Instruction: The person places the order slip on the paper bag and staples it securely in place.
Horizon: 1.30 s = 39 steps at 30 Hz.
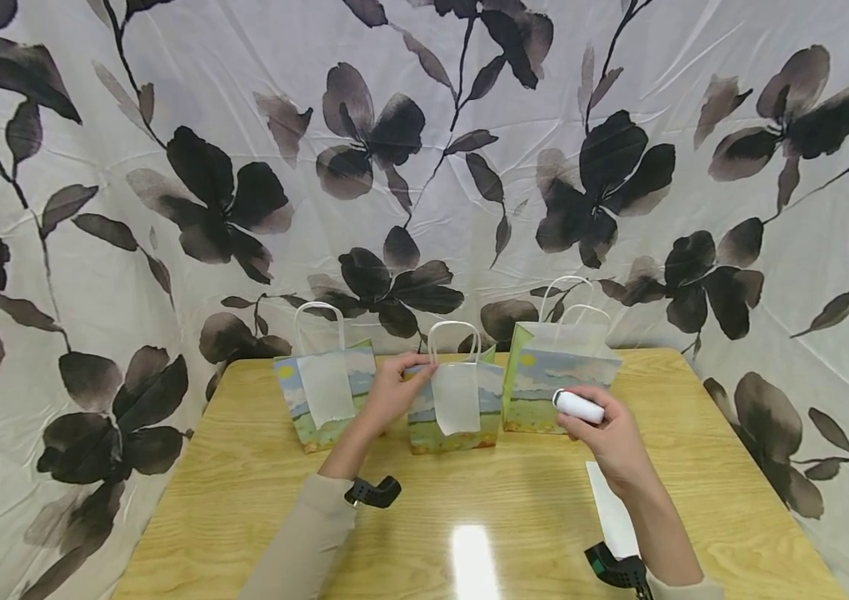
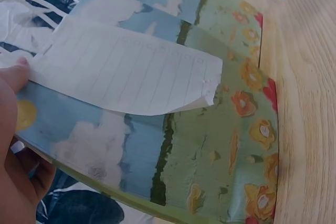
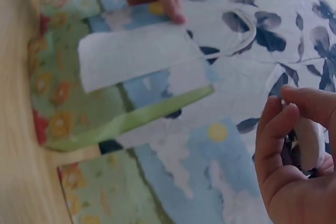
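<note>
Head view: on the light wood-grain worktop, left hand pinches the top left corner of the middle upright landscape-printed paper bag, a white paper slip hanging down its front; right hand grips a small white rounded handheld device in front of the right-hand landscape-printed paper bag, a loose white paper strip lying below that forearm. Left wrist view: thumb on the bag's front beside the ruled slip's upper end, other fingers behind. Right wrist view: right fingers curled round the device, apart from both visible bags.
</note>
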Tool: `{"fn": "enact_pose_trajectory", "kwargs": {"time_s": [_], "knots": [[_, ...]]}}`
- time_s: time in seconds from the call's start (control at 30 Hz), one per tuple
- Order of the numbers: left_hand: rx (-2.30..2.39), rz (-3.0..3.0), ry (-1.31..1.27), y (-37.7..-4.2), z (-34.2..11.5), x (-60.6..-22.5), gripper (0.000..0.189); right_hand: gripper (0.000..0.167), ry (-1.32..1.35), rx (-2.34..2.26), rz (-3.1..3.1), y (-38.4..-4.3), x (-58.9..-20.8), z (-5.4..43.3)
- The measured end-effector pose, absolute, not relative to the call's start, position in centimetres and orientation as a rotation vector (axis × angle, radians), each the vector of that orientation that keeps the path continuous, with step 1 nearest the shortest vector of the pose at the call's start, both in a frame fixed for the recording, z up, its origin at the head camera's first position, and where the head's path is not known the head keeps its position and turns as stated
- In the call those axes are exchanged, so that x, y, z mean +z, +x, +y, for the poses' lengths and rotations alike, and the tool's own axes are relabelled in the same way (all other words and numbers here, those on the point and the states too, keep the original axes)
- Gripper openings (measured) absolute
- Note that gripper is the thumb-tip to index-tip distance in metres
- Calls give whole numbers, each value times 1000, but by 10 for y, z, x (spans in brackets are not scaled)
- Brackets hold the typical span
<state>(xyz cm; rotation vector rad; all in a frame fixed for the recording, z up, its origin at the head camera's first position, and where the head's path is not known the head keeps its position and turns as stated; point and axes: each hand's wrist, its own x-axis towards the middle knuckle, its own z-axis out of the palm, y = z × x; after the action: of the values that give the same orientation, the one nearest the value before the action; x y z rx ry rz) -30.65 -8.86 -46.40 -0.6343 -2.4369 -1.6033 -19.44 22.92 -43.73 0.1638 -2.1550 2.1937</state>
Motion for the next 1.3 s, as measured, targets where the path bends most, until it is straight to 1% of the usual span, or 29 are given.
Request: {"fn": "enact_pose_trajectory", "kwargs": {"time_s": [0.23, 0.37, 0.47, 0.6, 0.67, 0.83, 0.9, 0.97, 1.07, 1.13, 1.2, 1.3], "knots": [[-1581, -2496, -642, -303, -92, -466, 23, 35, 68, 1968, -2233, -187, -450, 239], [-1632, -2489, -593, -300, -97, -472, 29, 39, 19, 1797, -2344, -185, -457, 245], [-1642, -2449, -581, -298, -101, -476, 35, 40, 4, 1555, -2424, -184, -461, 253], [-1641, -2469, -630, -298, -103, -486, 38, 35, -11, 1204, -2468, -181, -470, 268], [-1636, -2505, -635, -298, -103, -491, 37, 33, -30, 1122, -2466, -180, -475, 274], [-1555, -2504, -622, -304, -103, -493, 25, 32, -71, 1088, -2424, -182, -478, 283], [-1538, -2491, -623, -309, -102, -492, 30, 32, -80, 1083, -2417, -184, -478, 286], [-1547, -2490, -626, -313, -102, -492, 44, 32, -99, 1079, -2425, -185, -479, 289], [-1574, -2514, -608, -315, -101, -494, 56, 33, -134, 1069, -2448, -184, -480, 297], [-1581, -2516, -587, -315, -100, -495, 56, 34, -155, 1056, -2457, -184, -481, 303], [-1600, -2495, -587, -316, -98, -496, 51, 34, -172, 1036, -2461, -185, -482, 309], [-1653, -2419, -576, -314, -96, -497, 58, 34, -188, 1008, -2456, -187, -484, 318]]}}
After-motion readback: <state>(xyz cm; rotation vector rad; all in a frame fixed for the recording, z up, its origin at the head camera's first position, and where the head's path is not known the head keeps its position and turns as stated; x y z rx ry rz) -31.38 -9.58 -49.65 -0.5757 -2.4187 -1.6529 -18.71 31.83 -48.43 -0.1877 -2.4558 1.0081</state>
